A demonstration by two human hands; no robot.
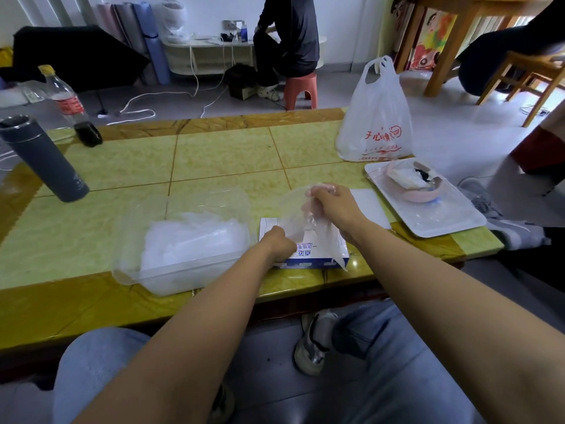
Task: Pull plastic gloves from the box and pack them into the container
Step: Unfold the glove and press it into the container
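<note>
Right hand [331, 206] pinches a glove [292, 209] above the box [319, 257], left hand's [279, 244] curled grip unclear; hard tugging could drag extras out.

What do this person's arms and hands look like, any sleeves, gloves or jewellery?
Both forearms are bare to the frame's edge, no sleeves showing. The left hand and right hand wear no gloves; no watch or bracelet at either wrist. Rings: cannot tell.
</note>
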